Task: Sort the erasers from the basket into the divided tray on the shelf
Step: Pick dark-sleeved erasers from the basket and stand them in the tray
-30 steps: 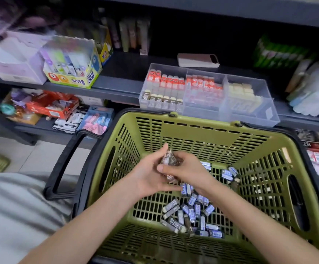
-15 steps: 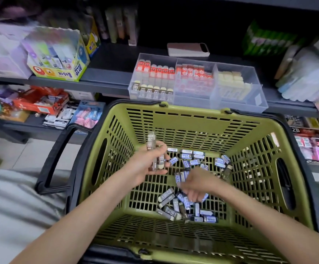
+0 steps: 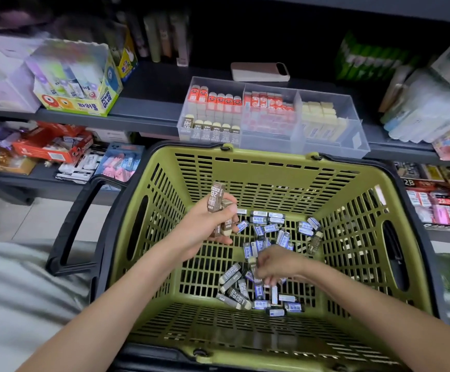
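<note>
1. The left hand hovers over the basket, fingers curled round a bundle of brown 2B erasers.
2. The right hand, joined with the left 1 second ago, has dropped to the loose erasers on the basket floor. Its fingers curl downward, but whether they grip one cannot be told.
3. Gathering likely continues. The divided tray on the shelf already holds matching brown erasers in its left compartment.

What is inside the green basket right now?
Many small wrapped erasers lie loose on the floor of the basket. The right hand reaches among them, hiding whatever lies beneath it; the left hand holds brown 2B erasers above.
</note>
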A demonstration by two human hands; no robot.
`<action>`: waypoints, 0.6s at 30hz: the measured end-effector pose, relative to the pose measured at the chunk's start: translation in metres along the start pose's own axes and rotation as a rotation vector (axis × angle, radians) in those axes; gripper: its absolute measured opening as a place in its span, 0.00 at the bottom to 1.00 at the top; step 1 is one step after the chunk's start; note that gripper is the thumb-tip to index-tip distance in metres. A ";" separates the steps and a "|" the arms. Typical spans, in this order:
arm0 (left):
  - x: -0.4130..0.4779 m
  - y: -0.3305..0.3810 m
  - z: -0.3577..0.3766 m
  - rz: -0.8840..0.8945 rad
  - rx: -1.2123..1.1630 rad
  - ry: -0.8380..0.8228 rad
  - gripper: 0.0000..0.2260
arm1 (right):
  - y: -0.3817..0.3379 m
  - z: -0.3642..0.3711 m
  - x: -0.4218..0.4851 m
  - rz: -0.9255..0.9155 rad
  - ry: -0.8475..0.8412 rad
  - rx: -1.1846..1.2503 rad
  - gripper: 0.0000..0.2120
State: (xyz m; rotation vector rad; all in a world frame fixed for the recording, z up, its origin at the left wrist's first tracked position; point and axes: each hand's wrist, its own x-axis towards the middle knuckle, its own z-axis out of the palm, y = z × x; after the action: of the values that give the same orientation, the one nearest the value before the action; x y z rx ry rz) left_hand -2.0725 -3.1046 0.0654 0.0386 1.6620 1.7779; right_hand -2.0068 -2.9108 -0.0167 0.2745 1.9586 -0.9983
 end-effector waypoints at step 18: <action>0.029 0.089 -0.062 0.578 -0.222 0.535 0.01 | -0.212 -0.103 -0.055 -0.760 0.796 0.438 0.09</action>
State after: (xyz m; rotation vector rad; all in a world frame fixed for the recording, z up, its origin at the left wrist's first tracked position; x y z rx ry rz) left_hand -2.1636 -3.1383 0.1206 -0.0706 1.9328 2.5759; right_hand -2.1521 -2.9628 0.1699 0.1739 2.6095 -2.0597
